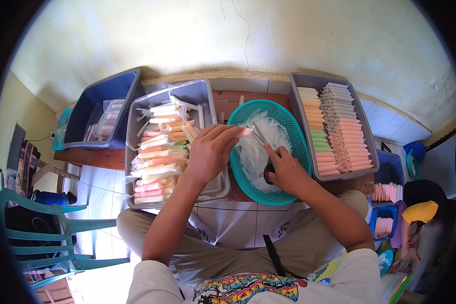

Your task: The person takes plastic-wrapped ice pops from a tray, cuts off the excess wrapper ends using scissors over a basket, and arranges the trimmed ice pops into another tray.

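Note:
My left hand [210, 152] is closed round a pale plastic-wrapped ice pop, and its pink end [245, 133] shows at the fingertips. In my right hand [288, 171] are scissors [268, 175] with black handles; their blades are parted close to that pink end. Below both hands stands a teal mesh basket [298, 137] holding clear plastic scraps [261, 154]. To the left, a grey tub [203, 93] holds loosely piled ice pops [157, 162] with long plastic ends. To the right, another grey tub [301, 80] holds neat rows of trimmed ice pops [353, 144].
The tubs stand on a low reddish-brown bench [93, 158] against the wall. A dark blue tub [78, 114] with wrapped packs is at far left. Green plastic chairs [40, 235] stand at lower left. Blue containers [387, 172] and another person [415, 218] are at right.

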### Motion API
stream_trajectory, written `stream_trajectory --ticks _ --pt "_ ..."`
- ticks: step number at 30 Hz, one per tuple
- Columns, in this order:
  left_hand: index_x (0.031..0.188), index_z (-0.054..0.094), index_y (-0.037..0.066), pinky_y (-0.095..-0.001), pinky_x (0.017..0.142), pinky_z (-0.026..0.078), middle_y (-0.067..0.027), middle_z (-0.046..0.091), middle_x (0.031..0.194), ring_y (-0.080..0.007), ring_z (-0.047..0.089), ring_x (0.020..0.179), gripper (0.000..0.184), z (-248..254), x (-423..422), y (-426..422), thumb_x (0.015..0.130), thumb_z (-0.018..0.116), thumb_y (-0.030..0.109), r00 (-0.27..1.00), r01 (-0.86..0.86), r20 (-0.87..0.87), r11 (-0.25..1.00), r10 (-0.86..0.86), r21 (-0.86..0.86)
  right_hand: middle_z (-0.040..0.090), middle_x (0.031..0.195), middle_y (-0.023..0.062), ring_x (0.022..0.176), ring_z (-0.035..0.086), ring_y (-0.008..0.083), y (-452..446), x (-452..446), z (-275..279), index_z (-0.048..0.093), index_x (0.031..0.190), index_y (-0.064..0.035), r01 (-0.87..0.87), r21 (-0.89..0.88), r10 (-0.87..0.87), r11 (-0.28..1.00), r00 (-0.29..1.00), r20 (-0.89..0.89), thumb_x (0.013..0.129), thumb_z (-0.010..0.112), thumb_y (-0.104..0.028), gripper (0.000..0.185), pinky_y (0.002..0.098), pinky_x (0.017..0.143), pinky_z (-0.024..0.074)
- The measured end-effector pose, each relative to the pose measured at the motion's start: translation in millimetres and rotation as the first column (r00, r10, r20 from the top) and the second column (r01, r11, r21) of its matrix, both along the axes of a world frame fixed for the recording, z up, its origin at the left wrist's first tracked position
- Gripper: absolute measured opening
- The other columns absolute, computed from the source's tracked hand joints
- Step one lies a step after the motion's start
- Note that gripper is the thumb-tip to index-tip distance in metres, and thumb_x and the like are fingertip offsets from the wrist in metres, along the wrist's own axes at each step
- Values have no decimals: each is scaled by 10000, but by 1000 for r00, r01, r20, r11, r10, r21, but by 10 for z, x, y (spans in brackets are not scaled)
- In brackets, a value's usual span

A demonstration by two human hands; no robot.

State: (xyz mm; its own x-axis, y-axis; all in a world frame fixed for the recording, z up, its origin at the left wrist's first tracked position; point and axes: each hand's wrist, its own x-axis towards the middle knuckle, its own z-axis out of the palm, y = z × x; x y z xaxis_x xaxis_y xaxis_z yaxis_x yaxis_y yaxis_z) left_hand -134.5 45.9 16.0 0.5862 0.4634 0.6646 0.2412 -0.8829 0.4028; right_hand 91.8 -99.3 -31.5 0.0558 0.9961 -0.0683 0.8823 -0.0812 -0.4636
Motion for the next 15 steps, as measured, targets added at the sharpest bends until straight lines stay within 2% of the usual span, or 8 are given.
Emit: stream_trajectory --ticks 3,6,9,11,15 --pt "1269 800 126 -433 882 616 -91 814 1142 -319 776 1025 369 26 11 -22 918 825 15 999 31 22 999 -31 -10 583 1311 256 1050 716 497 25 -34 0 387 1705 -72 18 -43 -17 999 1000 23 930 852 -295 931 531 931 612" --pt "1261 794 161 -430 869 629 -70 807 1148 -301 772 1014 350 35 12 -39 932 814 45 998 45 40 999 -44 -27 584 1319 255 1057 718 501 49 -45 -8 395 1696 -70 21 -99 -15 995 998 60 928 846 -297 918 546 921 618" --pt "1282 784 165 -431 860 634 -71 805 1166 -304 773 1019 365 45 14 -53 937 816 51 998 62 23 997 -61 -42 607 1298 235 1050 728 481 60 -33 -94 422 1681 -74 4 -43 0 999 996 88 906 856 -300 917 542 912 622" --pt "1294 800 144 -427 882 630 -90 813 1189 -318 782 1037 381 65 28 -74 936 822 14 995 94 28 993 -93 -71 634 1256 220 997 758 437 69 -52 -95 434 1672 -55 -7 -49 15 999 986 167 851 841 -206 928 521 843 647" --pt "1302 798 140 -407 873 632 -94 811 1205 -302 785 1015 389 75 56 -101 934 830 18 994 103 35 993 -101 -56 665 1235 197 994 767 408 81 -59 -45 458 1662 -62 -16 -47 27 999 971 237 824 863 -221 944 500 838 647"
